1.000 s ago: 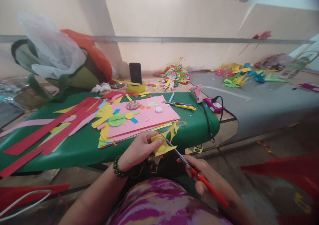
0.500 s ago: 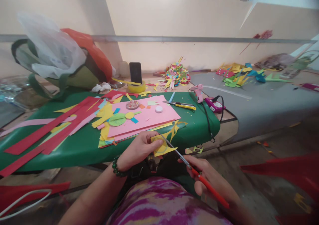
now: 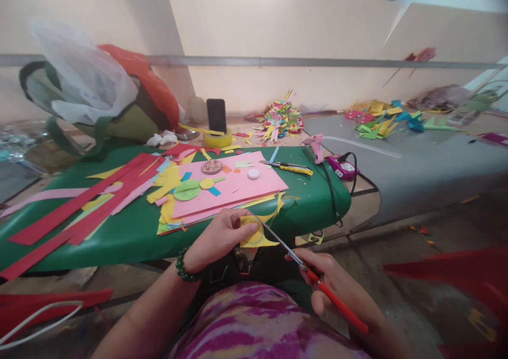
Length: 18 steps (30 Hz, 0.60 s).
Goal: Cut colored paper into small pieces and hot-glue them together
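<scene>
Between the thumb and fingers of my left hand (image 3: 225, 234) is a piece of yellow paper (image 3: 257, 237) with a round outline on it. My right hand (image 3: 329, 279) is closed around the red handles of a pair of scissors (image 3: 291, 254). The blades reach up and left to the paper's edge, over my lap. A ragged yellow offcut (image 3: 277, 209) hangs just beyond the blade tips. Behind my hands lies a stack of pink paper (image 3: 238, 189) bearing green, yellow and blue cut shapes. A yellow box cutter (image 3: 293, 168) rests across its right corner.
Long red paper strips (image 3: 99, 205) cover the left of the green table (image 3: 130, 250). A pink glue gun (image 3: 316, 147) stands at the right, near a purple box (image 3: 342, 167) with a black cord. A phone (image 3: 216, 116), yellow tape (image 3: 218, 137) and a bag (image 3: 146, 110) are behind.
The yellow paper has turned slightly in my left hand, and its right corner now points lower and further left. The scissors stay at its edge, their blades looking closer together.
</scene>
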### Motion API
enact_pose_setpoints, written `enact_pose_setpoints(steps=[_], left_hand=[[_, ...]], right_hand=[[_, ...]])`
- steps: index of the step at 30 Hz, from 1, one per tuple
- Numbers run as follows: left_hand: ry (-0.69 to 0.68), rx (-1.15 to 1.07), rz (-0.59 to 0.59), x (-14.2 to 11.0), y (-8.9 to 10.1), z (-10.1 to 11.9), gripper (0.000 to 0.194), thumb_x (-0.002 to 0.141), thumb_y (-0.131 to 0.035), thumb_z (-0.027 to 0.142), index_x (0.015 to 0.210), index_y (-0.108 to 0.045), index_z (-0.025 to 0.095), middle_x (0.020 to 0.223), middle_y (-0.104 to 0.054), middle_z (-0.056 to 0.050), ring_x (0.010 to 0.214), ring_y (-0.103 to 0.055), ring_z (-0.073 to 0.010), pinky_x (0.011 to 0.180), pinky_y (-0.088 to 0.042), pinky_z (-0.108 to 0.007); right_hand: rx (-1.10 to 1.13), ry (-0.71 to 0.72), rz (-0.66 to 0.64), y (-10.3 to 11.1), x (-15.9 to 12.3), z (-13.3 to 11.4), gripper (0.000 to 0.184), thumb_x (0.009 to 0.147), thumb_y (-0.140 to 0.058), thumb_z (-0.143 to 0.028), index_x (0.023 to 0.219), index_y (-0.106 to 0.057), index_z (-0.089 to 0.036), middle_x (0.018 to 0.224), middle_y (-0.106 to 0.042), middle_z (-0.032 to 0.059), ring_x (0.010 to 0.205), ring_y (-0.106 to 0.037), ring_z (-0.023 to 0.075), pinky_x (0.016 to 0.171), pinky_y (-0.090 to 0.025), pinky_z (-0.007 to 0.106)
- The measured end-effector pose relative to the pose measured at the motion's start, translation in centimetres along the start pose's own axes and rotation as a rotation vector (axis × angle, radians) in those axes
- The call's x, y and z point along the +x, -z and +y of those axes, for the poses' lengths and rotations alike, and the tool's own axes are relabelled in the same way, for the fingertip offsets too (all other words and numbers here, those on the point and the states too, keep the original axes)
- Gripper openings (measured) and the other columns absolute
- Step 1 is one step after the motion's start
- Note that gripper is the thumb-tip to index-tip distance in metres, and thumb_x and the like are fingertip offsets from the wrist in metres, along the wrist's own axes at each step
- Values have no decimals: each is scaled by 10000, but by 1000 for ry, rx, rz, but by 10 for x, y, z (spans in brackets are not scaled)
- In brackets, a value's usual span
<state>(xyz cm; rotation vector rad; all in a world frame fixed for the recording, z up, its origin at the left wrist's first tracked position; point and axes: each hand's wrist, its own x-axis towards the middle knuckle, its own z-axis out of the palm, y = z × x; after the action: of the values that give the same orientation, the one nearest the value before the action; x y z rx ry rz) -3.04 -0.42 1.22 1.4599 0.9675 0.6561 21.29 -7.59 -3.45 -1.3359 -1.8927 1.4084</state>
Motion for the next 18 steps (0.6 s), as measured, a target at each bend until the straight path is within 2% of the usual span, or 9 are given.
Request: enact_pose_setpoints(steps=[5, 9, 11, 14, 18], left_hand=[[-10, -11, 18, 0, -1, 1, 372, 760, -653, 502, 690, -552, 151, 538, -439, 57, 497, -364, -74, 471, -287, -198], [-15, -28, 19, 0, -2, 1, 367, 767, -642, 502, 737, -590, 140, 538, -456, 54, 482, -362, -71, 454, -276, -199], [-23, -29, 22, 0, -3, 1, 363, 769, -640, 495, 742, -593, 136, 546, -470, 50, 481, -366, -68, 452, -279, -197], [-30, -26, 24, 0, -6, 2, 344, 776, -631, 475, 749, -589, 134, 564, -492, 44, 488, -382, -68, 458, -295, -195], [-27, -22, 18, 0, -7, 2, 319, 784, -614, 460, 738, -573, 147, 555, -475, 53, 486, -380, -70, 458, -303, -196]], right_hand=[[-42, 22, 24, -5, 0, 13, 343, 786, -663, -366, 1066, -583, -185, 671, -416, -53, 601, -355, 118, 502, -267, 218], [-27, 47, 24, -9, 3, 20, 388, 856, -587, -485, 1088, -572, -175, 738, -488, -21, 642, -412, 137, 518, -313, 222], [-7, 68, 15, -10, 4, 19, 502, 832, -581, -606, 1085, -564, -173, 741, -477, -23, 639, -395, 137, 517, -307, 228], [8, 98, 7, -10, 5, 14, 736, 712, -567, -801, 1082, -562, -165, 725, -448, -37, 625, -354, 130, 512, -282, 235], [-13, 106, 6, -8, 6, 11, 879, 648, -446, -915, 1075, -564, -156, 700, -434, -48, 616, -330, 127, 514, -259, 239]])
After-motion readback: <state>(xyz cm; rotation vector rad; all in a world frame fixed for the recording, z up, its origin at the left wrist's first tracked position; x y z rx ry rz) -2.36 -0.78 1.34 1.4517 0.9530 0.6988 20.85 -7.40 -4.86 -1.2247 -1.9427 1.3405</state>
